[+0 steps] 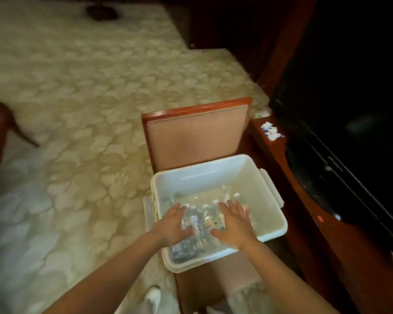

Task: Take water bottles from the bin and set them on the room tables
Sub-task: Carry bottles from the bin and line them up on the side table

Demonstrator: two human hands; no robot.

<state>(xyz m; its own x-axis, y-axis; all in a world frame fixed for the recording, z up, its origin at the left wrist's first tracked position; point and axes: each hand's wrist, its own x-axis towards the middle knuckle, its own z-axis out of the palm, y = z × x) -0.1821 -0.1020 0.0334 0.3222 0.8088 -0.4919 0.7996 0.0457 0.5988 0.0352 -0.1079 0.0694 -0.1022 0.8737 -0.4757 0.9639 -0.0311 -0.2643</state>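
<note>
The bin point(216, 177) in front of me is a white plastic tub, rectangular with rounded corners, lid off, with clip latches hanging at its left and right sides. It sits slightly skewed on the seat of a wooden chair with a pink padded back. Inside, the water bottles point(204, 217) are small, clear and white-capped, with pale labels carrying some dark print. They lie crowded in the near half of the bin, caps pointing toward the far wall, while the far half shows bare white floor. Blur hides their exact number.
</note>
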